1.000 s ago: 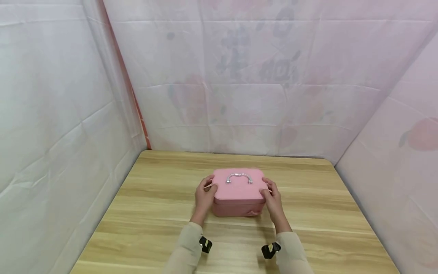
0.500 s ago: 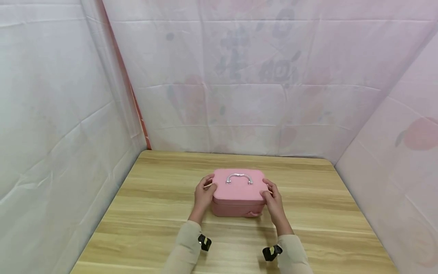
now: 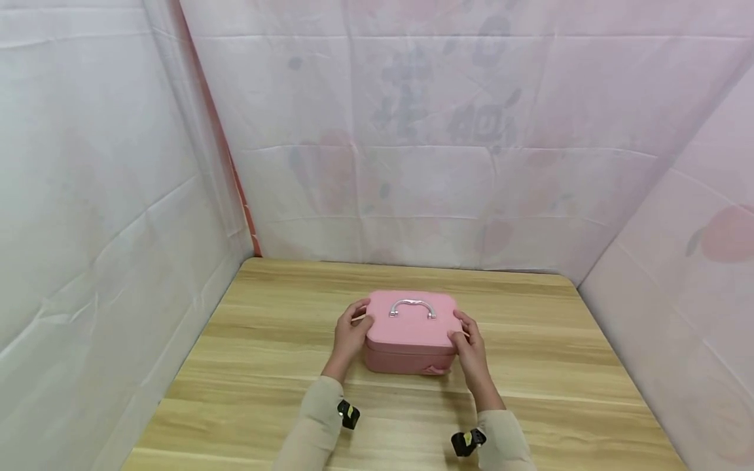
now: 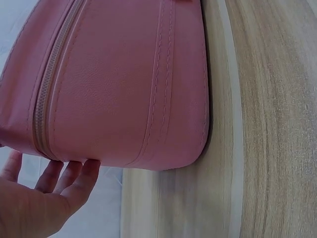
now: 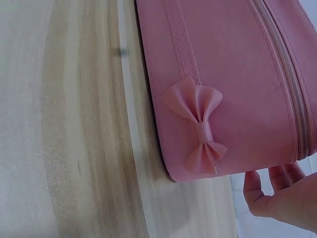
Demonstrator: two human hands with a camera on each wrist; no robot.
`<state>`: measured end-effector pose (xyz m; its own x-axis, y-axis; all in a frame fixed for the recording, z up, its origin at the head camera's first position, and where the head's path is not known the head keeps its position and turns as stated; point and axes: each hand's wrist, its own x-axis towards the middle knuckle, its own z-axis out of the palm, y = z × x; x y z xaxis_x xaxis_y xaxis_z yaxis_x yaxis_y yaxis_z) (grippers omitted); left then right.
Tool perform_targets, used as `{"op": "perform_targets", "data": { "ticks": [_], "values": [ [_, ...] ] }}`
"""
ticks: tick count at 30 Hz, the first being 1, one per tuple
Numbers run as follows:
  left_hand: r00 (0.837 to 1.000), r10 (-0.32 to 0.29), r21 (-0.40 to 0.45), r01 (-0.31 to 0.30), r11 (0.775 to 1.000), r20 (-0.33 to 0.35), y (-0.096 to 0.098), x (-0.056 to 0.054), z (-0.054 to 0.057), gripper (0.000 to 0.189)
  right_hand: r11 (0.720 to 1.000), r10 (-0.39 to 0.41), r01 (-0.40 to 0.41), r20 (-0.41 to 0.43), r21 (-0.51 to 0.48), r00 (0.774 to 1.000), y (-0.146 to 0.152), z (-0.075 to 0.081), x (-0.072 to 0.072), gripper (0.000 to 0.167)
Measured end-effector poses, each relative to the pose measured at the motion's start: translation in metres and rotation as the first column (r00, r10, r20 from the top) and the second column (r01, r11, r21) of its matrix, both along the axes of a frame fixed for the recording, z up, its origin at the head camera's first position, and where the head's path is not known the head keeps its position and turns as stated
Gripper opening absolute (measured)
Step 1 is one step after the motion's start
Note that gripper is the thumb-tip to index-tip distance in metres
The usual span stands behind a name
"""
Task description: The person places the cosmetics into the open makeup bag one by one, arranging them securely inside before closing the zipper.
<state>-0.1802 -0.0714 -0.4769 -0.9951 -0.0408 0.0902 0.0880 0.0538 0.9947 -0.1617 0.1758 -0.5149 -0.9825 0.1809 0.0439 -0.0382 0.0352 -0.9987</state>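
A pink cosmetic case (image 3: 412, 337) with a silver handle (image 3: 412, 306) on its lid stands on the wooden table. My left hand (image 3: 351, 332) grips its left side, thumb at the lid's edge and fingers along the side wall. Opposite it, my right hand (image 3: 469, 340) holds the right side, its thumb over the near right corner of the lid. A closed zipper (image 4: 47, 82) runs below the lid in the left wrist view. Low on the front, near the right corner, sits a pink bow (image 5: 200, 130). Parts of the fingers are hidden behind the case.
The light wood table (image 3: 265, 366) has rounded far corners. Pale printed cloth walls (image 3: 424, 176) enclose it at the back and on both sides. Black wrist cameras (image 3: 349, 414) are worn at the cuffs of the cream sleeves (image 3: 315, 418).
The case stays in place with both hands on it. My left forearm has shifted slightly left.
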Motion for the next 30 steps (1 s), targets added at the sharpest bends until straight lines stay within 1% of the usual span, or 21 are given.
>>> {"op": "perform_targets", "data": {
  "ticks": [7,11,16,19,21,22,24,26,27,28,29,30],
  "values": [
    [1.0,-0.004,0.01,0.004,1.0,0.001,0.0,-0.002,-0.003,0.037,1.0,0.007,-0.007,0.005,0.009,1.0,0.002,-0.001,0.0,0.045],
    [1.0,-0.001,0.01,0.0,1.0,0.007,-0.001,-0.003,-0.001,0.037,0.999,0.028,-0.028,0.009,0.016,1.0,0.003,0.0,0.0,0.045],
    [1.0,-0.004,0.008,0.003,1.0,0.017,-0.001,-0.004,0.001,0.038,0.998,0.05,-0.05,-0.014,0.048,0.999,0.005,0.002,0.0,0.045],
    [1.0,-0.005,0.015,0.004,1.0,0.017,-0.002,-0.004,-0.002,0.038,0.993,0.061,-0.059,-0.014,0.104,0.998,0.008,0.004,0.002,0.045],
    [1.0,0.004,0.019,-0.004,1.0,0.002,-0.001,-0.004,-0.005,0.038,0.983,0.062,-0.061,-0.001,0.17,0.998,0.01,0.005,0.004,0.047],
    [1.0,0.014,0.023,-0.014,1.0,-0.004,-0.002,-0.004,-0.009,0.038,0.977,0.054,-0.053,-0.001,0.207,0.999,0.012,0.006,0.005,0.047],
    [0.999,0.047,0.018,-0.047,0.999,-0.025,-0.002,-0.003,-0.019,0.036,0.96,0.017,-0.008,-0.03,0.28,0.999,0.016,0.007,0.008,0.048],
    [0.995,0.089,-0.001,-0.089,0.996,-0.049,-0.004,-0.001,-0.027,0.034,0.932,-0.035,0.072,-0.112,0.355,0.993,0.021,0.008,0.012,0.044],
    [0.991,0.112,-0.021,-0.114,0.993,-0.071,-0.005,0.0,-0.031,0.032,0.909,-0.055,0.123,-0.178,0.399,0.983,0.024,0.008,0.014,0.041],
    [0.988,0.132,-0.038,-0.135,0.99,-0.083,-0.008,0.001,-0.035,0.031,0.877,-0.064,0.175,-0.253,0.448,0.965,0.027,0.009,0.015,0.038],
    [0.982,0.148,-0.071,-0.156,0.985,-0.114,-0.011,0.004,-0.036,0.03,0.836,-0.062,0.229,-0.33,0.498,0.942,0.031,0.008,0.017,0.034],
    [0.976,0.155,-0.111,-0.173,0.979,-0.153,-0.015,0.007,-0.037,0.03,0.79,-0.049,0.284,-0.407,0.543,0.912,0.034,0.009,0.018,0.032]
  ]
}}
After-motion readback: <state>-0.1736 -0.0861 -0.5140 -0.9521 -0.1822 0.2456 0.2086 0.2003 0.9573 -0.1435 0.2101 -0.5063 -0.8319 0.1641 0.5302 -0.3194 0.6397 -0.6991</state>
